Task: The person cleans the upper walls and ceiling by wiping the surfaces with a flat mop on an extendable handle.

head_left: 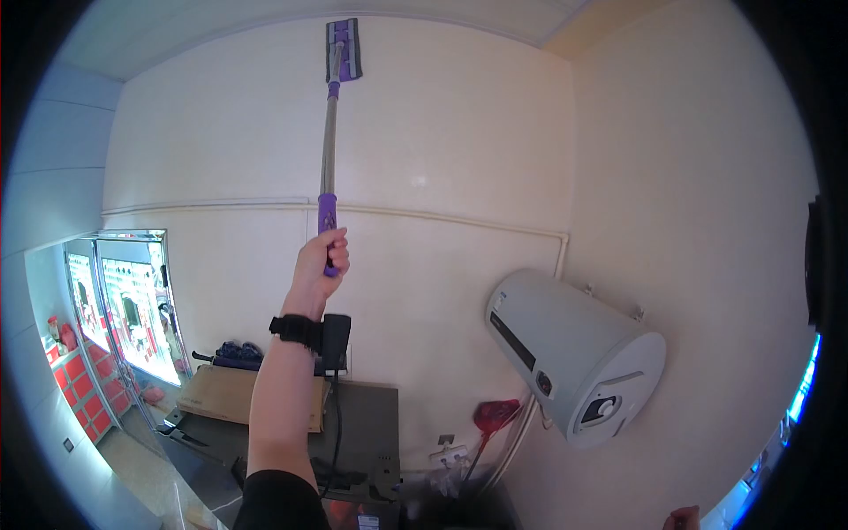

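Note:
My left hand [324,262] is raised, its fingers wrapped around the purple grip of a flat mop [329,150]. The mop's metal pole runs nearly straight up from the fist. Its rectangular purple and grey head [344,49] lies against the upper part of the pale wall [450,132], just under the ceiling. A black strap with a small box [334,343] and a cable sits on the left wrist. Only a small part of my right hand [682,518] shows at the bottom right edge; its fingers are mostly cut off.
A white cylindrical water heater [574,353] hangs at right. Pipes [450,220] cross the wall. Below, a cardboard box [212,397] lies on a dark cabinet [375,424], beside a red long-handled brush or scoop [496,413]. A glass door [137,309] stands at left.

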The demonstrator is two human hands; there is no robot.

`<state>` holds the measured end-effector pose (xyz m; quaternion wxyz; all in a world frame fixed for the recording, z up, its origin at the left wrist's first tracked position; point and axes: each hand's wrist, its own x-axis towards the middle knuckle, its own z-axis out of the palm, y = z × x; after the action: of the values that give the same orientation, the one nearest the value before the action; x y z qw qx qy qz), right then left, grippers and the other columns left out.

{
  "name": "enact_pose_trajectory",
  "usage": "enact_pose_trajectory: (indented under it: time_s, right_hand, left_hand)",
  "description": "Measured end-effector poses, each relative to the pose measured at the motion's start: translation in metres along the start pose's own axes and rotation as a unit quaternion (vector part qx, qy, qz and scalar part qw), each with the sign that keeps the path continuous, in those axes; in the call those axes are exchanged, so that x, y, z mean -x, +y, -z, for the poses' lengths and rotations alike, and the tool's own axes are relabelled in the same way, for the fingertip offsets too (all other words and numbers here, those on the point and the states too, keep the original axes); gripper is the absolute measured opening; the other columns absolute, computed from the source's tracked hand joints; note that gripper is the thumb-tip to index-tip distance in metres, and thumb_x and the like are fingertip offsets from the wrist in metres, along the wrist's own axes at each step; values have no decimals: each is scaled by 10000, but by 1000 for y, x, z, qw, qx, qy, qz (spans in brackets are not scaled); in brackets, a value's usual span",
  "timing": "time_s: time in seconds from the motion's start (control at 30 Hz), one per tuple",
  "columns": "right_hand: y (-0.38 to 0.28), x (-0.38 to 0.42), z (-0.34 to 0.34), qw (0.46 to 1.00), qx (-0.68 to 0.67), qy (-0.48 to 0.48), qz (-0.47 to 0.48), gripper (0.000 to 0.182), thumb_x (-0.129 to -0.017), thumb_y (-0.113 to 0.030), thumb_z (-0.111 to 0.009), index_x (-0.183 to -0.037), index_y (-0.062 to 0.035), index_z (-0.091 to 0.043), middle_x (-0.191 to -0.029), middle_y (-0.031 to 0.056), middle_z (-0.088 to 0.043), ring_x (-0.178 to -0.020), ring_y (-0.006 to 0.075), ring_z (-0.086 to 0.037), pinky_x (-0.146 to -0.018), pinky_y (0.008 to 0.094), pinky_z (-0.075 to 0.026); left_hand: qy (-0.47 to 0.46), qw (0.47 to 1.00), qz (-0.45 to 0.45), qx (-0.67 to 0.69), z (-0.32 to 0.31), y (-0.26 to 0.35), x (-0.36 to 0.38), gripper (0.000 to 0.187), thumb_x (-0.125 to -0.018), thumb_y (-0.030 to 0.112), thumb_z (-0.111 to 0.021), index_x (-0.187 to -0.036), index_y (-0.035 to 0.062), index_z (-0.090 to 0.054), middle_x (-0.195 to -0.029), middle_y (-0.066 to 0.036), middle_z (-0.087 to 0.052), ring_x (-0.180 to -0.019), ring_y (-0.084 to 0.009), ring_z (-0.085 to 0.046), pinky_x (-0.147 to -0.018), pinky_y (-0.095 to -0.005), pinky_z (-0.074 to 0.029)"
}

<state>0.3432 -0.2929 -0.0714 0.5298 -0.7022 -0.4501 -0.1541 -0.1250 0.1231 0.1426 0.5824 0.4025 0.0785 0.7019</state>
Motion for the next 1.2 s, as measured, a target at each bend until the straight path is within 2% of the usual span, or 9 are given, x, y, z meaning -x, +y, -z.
enact_pose_trajectory:
  time_s: [0.23,0.33,0.43,0.53,0.6,0.7,0.87,1.03,1.2]
  right_hand:
    - [23,6,10,997,-69,24,14,47,-851,-25,-553,-893,-5,-559,-799,25,-529,-731,109,-470,-653,234,-415]
    - [24,9,17,997,-78,9,-8,45,-859,-24,-550,-901,-10,-558,-819,27,-527,-753,109,-477,-673,231,-415]
    - [18,15,23,995,-82,41,26,41,-869,-31,-547,-907,-19,-558,-807,19,-513,-733,108,-464,-664,228,-409]
    - [12,20,33,992,-105,60,-17,50,-874,-34,-546,-923,-28,-555,-806,13,-507,-726,108,-460,-654,224,-404]
    - [14,21,38,995,-84,44,-28,68,-872,-29,-548,-941,-32,-552,-818,14,-507,-735,107,-466,-667,221,-409]
    - [14,19,38,997,-72,27,-3,78,-874,-19,-540,-950,-33,-549,-840,20,-512,-759,109,-477,-690,228,-420]
    - [-2,13,25,996,-92,18,-3,85,-867,14,-524,-941,-23,-547,-861,26,-507,-794,115,-472,-717,227,-412]
    - [-12,14,22,990,-138,31,-2,93,-855,38,-521,-928,-14,-548,-881,37,-514,-841,131,-479,-762,231,-405]
    - [-18,12,18,991,-123,34,47,77,-864,31,-509,-922,-3,-547,-877,53,-521,-840,154,-487,-774,263,-408]
  left_hand:
    - [18,1000,-18,8,-14,13,-19,154,-860,58,-560,-766,74,-440,-622,21,-437,-441,-25,-370,-353,-153,-310]
    - [16,999,-28,1,-2,14,-14,153,-859,66,-569,-772,73,-444,-624,21,-441,-442,-26,-373,-361,-151,-322]
    - [18,1000,-9,5,29,4,-5,178,-847,85,-598,-751,94,-449,-617,27,-442,-445,-24,-375,-368,-164,-301]
    - [24,1000,10,-15,57,-16,12,182,-851,134,-614,-806,116,-438,-611,25,-436,-423,-36,-374,-355,-180,-301]
    - [98,986,-49,-128,52,-27,38,219,-856,199,-623,-867,142,-411,-605,22,-431,-401,-56,-370,-337,-205,-303]
    - [148,963,-51,-217,63,-18,50,251,-859,243,-622,-926,164,-393,-606,16,-429,-395,-69,-378,-325,-223,-305]
    - [119,944,-55,-302,58,34,25,252,-853,184,-615,-1000,133,-417,-614,6,-427,-400,-75,-395,-330,-239,-328]
    - [97,940,-50,-323,42,72,-14,266,-808,36,-585,-1001,78,-406,-599,-10,-432,-410,-89,-417,-341,-253,-352]
    - [100,913,-54,-392,19,86,-37,144,-792,-5,-545,-854,36,-421,-583,-19,-435,-413,-105,-427,-351,-269,-386]
